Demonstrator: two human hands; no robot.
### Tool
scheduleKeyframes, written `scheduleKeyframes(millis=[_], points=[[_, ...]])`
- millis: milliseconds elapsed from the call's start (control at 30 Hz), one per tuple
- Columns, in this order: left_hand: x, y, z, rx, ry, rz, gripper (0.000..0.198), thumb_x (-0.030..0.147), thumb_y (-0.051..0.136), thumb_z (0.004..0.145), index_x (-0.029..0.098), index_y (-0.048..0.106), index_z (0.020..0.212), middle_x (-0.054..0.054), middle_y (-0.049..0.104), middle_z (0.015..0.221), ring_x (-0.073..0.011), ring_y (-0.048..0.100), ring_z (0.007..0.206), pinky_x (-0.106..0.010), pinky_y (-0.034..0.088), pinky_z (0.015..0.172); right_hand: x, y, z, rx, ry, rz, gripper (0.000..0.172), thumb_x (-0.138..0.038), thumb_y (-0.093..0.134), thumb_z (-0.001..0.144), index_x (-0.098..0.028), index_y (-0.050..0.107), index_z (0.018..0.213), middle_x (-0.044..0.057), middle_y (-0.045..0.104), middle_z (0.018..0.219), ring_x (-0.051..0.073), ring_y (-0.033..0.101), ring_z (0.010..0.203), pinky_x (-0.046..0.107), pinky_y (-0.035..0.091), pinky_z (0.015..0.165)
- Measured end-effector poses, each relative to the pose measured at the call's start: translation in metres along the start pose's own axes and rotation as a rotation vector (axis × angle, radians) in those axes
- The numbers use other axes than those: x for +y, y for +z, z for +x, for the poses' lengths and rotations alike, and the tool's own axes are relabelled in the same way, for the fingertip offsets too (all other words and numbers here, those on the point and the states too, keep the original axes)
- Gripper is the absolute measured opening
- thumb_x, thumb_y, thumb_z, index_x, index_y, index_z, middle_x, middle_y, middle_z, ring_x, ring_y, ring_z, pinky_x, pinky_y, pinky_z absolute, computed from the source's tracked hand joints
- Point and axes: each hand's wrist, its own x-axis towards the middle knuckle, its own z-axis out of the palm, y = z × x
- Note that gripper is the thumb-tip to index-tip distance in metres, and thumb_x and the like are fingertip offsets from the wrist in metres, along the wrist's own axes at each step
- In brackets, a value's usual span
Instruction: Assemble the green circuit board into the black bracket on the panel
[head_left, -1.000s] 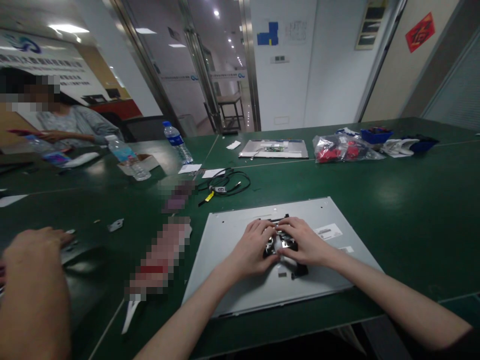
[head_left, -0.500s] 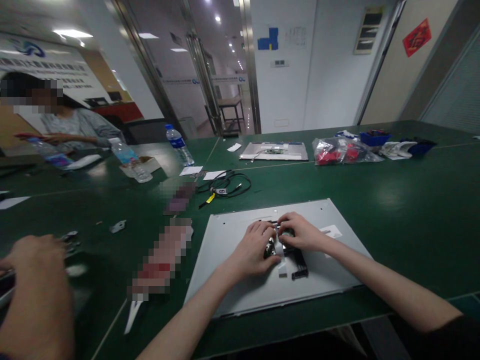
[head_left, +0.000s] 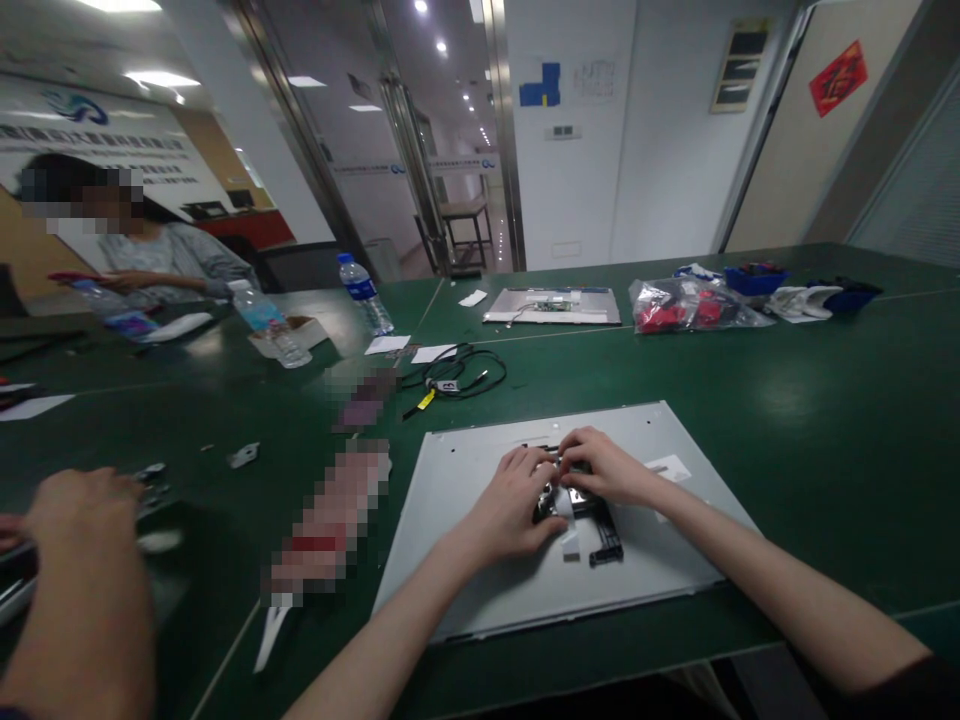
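A flat white panel (head_left: 465, 560), like the back of a display, lies on the green table in front of me. On its middle sits a black bracket (head_left: 606, 545) with shiny metal parts and a pale flat strip (head_left: 570, 530) across it. My left hand (head_left: 519, 495) curls over the bracket's left side, thumb towards me. From the right, my right hand (head_left: 600, 465) bends its fingers down onto the far part of the same bracket. Both hands' fingertips meet closely there and partly hide what they pinch. A white label (head_left: 669, 470) shows beside my right wrist.
A co-worker's hand (head_left: 86, 510) is near left, beside small metal parts (head_left: 154, 480). Across the table lie a coiled black cable (head_left: 480, 385), another panel (head_left: 551, 306), a plastic bag with red items (head_left: 682, 308) and several bottles (head_left: 364, 290). A person sits far left.
My view has shifted slightly, so the scene sits a little lower and further right. The bracket's near end appears tilted a little differently; both my hands stay on it.
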Motion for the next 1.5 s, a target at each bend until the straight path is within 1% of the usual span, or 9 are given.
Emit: scheduleKeyframes(millis=[200, 333, 433, 600, 767, 900, 1000, 1200, 1500], points=[[0.001, -0.002, 0.001, -0.019, 0.03, 0.01, 0.042, 0.037, 0.074, 0.077, 0.022, 0.056, 0.112, -0.011, 0.052, 0.126, -0.0314, 0.047, 0.118, -0.052, 0.035, 0.105, 0.004, -0.001, 0.0, -0.018, -0.015, -0.04, 0.003, -0.023, 0.073, 0.084, -0.022, 0.073, 0.087, 0.008, 0.061, 0.111, 0.026, 0.051, 0.11, 0.045, 0.039, 0.096], [0.001, -0.001, 0.001, -0.019, 0.047, 0.018, 0.04, 0.036, 0.073, 0.078, 0.022, 0.057, 0.112, -0.01, 0.054, 0.125, -0.0311, 0.047, 0.119, -0.053, 0.032, 0.107, 0.007, -0.003, -0.002, -0.036, -0.038, -0.059, 0.005, -0.025, 0.07, 0.087, -0.022, 0.072, 0.09, 0.008, 0.06, 0.113, 0.026, 0.05, 0.112, 0.045, 0.039, 0.097], [0.002, -0.001, 0.001, -0.023, 0.06, 0.023, 0.039, 0.036, 0.072, 0.079, 0.022, 0.058, 0.112, -0.01, 0.056, 0.123, -0.0299, 0.049, 0.117, -0.053, 0.029, 0.11, 0.007, -0.004, -0.003, -0.042, -0.052, -0.068, 0.005, -0.025, 0.07, 0.087, -0.022, 0.072, 0.091, 0.008, 0.06, 0.112, 0.026, 0.049, 0.111, 0.045, 0.039, 0.097], [0.003, -0.002, 0.003, -0.011, 0.074, 0.021, 0.03, 0.038, 0.069, 0.081, 0.021, 0.06, 0.104, -0.008, 0.058, 0.117, -0.0275, 0.052, 0.112, -0.051, 0.03, 0.109, 0.008, -0.006, -0.003, -0.028, -0.068, -0.077, 0.004, -0.024, 0.07, 0.087, -0.021, 0.071, 0.09, 0.008, 0.061, 0.109, 0.025, 0.05, 0.109, 0.043, 0.04, 0.097], [0.002, -0.002, 0.004, -0.013, 0.087, 0.009, 0.025, 0.035, 0.068, 0.081, 0.022, 0.061, 0.102, -0.006, 0.061, 0.111, -0.0261, 0.054, 0.109, -0.052, 0.027, 0.111, 0.009, -0.005, -0.005, -0.011, -0.065, -0.081, 0.002, -0.02, 0.069, 0.087, -0.02, 0.07, 0.089, 0.007, 0.061, 0.107, 0.024, 0.051, 0.107, 0.042, 0.039, 0.096], [0.003, -0.003, 0.004, -0.033, 0.088, 0.006, 0.019, 0.032, 0.067, 0.082, 0.022, 0.062, 0.098, -0.005, 0.061, 0.11, -0.0255, 0.054, 0.109, -0.051, 0.027, 0.11, 0.01, -0.004, -0.006, -0.001, -0.066, -0.08, 0.003, -0.02, 0.068, 0.088, -0.021, 0.07, 0.09, 0.007, 0.062, 0.105, 0.023, 0.051, 0.106, 0.041, 0.04, 0.095], [0.004, -0.003, 0.004, -0.023, 0.081, 0.01, 0.021, 0.03, 0.069, 0.08, 0.022, 0.06, 0.098, -0.006, 0.06, 0.113, -0.0261, 0.053, 0.111, -0.051, 0.029, 0.109, 0.011, -0.004, -0.006, 0.002, -0.069, -0.08, 0.003, -0.021, 0.07, 0.087, -0.021, 0.07, 0.089, 0.007, 0.062, 0.104, 0.023, 0.052, 0.105, 0.041, 0.04, 0.094], [0.003, 0.001, 0.005, -0.015, 0.074, 0.012, 0.022, 0.034, 0.068, 0.083, 0.022, 0.06, 0.1, -0.006, 0.061, 0.111, -0.0259, 0.054, 0.108, -0.05, 0.032, 0.106, 0.01, -0.004, -0.005, 0.007, -0.077, -0.079, 0.003, -0.019, 0.071, 0.085, -0.021, 0.071, 0.088, 0.007, 0.062, 0.105, 0.024, 0.052, 0.105, 0.041, 0.04, 0.094], [0.003, -0.001, 0.004, -0.016, 0.076, 0.027, 0.021, 0.034, 0.07, 0.081, 0.022, 0.062, 0.097, -0.005, 0.061, 0.108, -0.0256, 0.055, 0.106, -0.05, 0.029, 0.108, 0.008, -0.005, -0.006, 0.018, -0.076, -0.083, 0.003, -0.018, 0.071, 0.085, -0.02, 0.07, 0.087, 0.007, 0.062, 0.104, 0.024, 0.052, 0.104, 0.041, 0.04, 0.094]])
